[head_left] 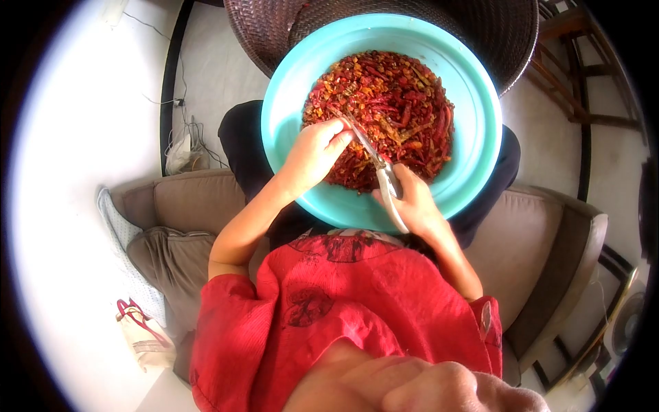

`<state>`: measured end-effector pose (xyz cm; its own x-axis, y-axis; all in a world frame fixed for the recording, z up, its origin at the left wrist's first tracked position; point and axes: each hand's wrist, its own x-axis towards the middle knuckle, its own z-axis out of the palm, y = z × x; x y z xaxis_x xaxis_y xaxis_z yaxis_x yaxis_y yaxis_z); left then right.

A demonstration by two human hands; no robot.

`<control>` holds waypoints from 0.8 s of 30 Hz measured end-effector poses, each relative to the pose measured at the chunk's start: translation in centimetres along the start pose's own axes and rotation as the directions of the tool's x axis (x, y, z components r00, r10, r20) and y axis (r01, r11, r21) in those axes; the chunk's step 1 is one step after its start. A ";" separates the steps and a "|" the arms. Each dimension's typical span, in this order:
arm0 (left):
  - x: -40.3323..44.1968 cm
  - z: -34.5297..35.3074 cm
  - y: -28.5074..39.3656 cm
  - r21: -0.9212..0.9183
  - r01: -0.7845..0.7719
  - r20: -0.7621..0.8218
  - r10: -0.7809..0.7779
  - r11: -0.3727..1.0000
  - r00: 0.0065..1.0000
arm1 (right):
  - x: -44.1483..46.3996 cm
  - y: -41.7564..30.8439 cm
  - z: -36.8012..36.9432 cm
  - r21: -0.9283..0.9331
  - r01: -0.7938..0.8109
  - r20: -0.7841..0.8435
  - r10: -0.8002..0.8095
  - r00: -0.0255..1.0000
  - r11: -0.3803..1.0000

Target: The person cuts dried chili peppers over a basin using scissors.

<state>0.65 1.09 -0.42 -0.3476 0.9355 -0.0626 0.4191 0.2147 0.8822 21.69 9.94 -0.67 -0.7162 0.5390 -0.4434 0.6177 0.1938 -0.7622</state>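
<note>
The left hand (314, 152), at the left of the basin, has its fingers pinched together close to the blade tips; whether they grip a piece is too small to tell. The right hand (414, 202) is closed around the white handles of metal-bladed scissors (386, 184), which point far and left over chopped red and orange chili peppers (391, 103). These lie in a round turquoise plastic basin (480, 103) above dark trousers (240, 134), with a dark brown woven basket (254, 31) just beyond.
</note>
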 end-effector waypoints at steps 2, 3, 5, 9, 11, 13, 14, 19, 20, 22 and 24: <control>0.1 0.0 0.0 -0.011 0.026 0.027 -0.026 1.000 0.999 | 0.1 0.7 0.7 0.039 0.083 -0.062 -0.080 0.995 0.996; 0.1 0.0 0.0 -0.021 0.052 0.053 -0.051 0.998 0.997 | 0.1 0.8 0.8 0.040 0.082 -0.062 -0.080 0.995 0.996; 0.2 -0.1 -0.9 -0.026 0.078 0.063 -0.076 0.997 0.995 | 0.1 1.0 1.0 0.036 0.105 -0.092 -0.102 0.991 0.994; 0.2 -0.1 -1.1 0.005 0.075 0.063 -0.075 0.997 0.995 | 0.2 2.0 1.3 0.059 0.080 -0.045 -0.077 0.996 0.995; 0.2 -0.3 -0.9 -0.035 0.129 0.075 -0.126 0.991 0.989 | 0.2 2.0 1.3 0.144 0.040 -0.033 -0.035 0.999 0.989; 0.1 -0.2 -1.2 -0.074 0.182 0.089 -0.175 0.980 0.980 | 0.1 1.8 1.0 0.083 0.074 -0.083 -0.067 0.994 0.994; 0.1 0.1 -1.9 -0.211 0.182 0.096 -0.165 0.960 0.982 | 0.0 1.7 0.8 0.021 0.104 -0.133 -0.100 0.986 0.994; 0.4 -0.1 -1.8 -0.356 0.233 0.161 -0.186 0.905 0.969 | -0.1 1.2 0.3 -0.058 0.063 -0.055 -0.066 0.996 0.996; 0.5 -0.1 -1.7 -0.357 0.229 0.161 -0.182 0.905 0.970 | -0.1 1.2 0.3 -0.068 0.082 -0.042 -0.085 0.996 0.994; 0.5 -0.1 -1.4 -0.358 0.227 0.162 -0.179 0.906 0.970 | 0.1 1.0 0.4 -0.088 0.083 -0.065 -0.089 0.994 0.993; 0.5 -0.1 -1.1 -0.302 0.249 0.205 -0.193 0.920 0.960 | 0.2 0.9 0.6 -0.110 0.082 -0.089 -0.092 0.992 0.991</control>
<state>-0.02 1.27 -1.38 -0.2424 0.9138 -0.3258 0.0455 0.3461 0.9371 21.89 9.72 -1.73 -0.7383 0.5896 -0.3275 0.5887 0.3265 -0.7395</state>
